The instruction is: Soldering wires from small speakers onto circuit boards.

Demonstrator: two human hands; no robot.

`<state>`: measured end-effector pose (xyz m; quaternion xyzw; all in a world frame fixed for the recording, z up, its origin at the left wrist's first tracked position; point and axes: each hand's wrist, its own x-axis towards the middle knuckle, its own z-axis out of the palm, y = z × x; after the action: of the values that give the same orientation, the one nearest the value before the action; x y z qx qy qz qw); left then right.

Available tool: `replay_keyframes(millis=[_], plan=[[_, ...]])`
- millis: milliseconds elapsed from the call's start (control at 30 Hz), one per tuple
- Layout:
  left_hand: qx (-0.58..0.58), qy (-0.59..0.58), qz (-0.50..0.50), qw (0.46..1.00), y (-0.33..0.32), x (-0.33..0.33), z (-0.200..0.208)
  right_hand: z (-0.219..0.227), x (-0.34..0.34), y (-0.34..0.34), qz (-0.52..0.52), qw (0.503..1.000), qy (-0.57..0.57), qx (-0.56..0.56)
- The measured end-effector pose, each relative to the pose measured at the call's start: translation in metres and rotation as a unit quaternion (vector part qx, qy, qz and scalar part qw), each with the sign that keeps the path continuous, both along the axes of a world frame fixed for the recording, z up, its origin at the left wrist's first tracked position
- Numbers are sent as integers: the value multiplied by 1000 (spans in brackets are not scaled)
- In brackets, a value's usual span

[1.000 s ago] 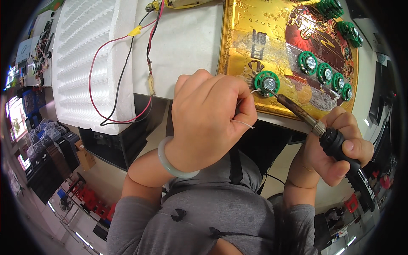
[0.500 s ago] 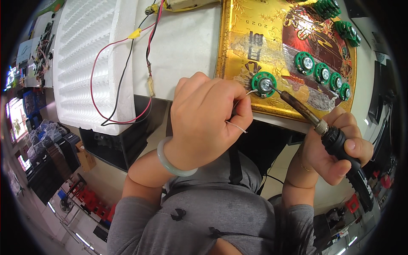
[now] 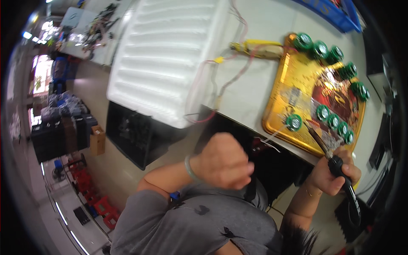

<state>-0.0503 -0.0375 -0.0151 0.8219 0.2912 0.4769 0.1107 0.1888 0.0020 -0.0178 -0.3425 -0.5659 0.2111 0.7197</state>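
Note:
My right hand (image 3: 333, 174) is closed round the handle of a soldering iron (image 3: 319, 142). The iron's tip is just right of a small round speaker with a green rim (image 3: 293, 123), apart from it. This speaker lies near the front edge of a shiny gold tin (image 3: 276, 112). Thin white wires (image 3: 272, 138) run from the speaker and hang over the table edge. My left hand (image 3: 225, 163), smeared by motion, is off the table in front of my body. Its fingers look curled, but whether they hold anything is hidden.
More green speakers stand in a row (image 3: 333, 120) and in stacks (image 3: 319, 50) on the tin. Left of it are a yellow-wrapped object (image 3: 259, 49), red and black wires (image 3: 233, 78) and a white foam tray (image 3: 155, 63). A blue bin (image 3: 329, 15) stands at the back; a black crate (image 3: 127, 131) is below.
My left hand has left the speaker and its wires, moving back toward my body. The iron's tip has come off the speaker. The head view has swung left.

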Motion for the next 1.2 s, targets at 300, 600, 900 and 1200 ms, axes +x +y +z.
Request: replay_keyframes(millis=[300,600,900,1200], plan=[[199,37,469,860,40,-130,103,-4,5,-6,-66,996,50,19],[-102,442,527,719,190,-286,66,-7,7,-7,-139,987,74,19],[-133,466,456,747,294,-305,47,-6,1,-4,-121,990,52,39],[-43,141,481,864,309,-321,48,-5,-4,-4,-160,985,49,31]])
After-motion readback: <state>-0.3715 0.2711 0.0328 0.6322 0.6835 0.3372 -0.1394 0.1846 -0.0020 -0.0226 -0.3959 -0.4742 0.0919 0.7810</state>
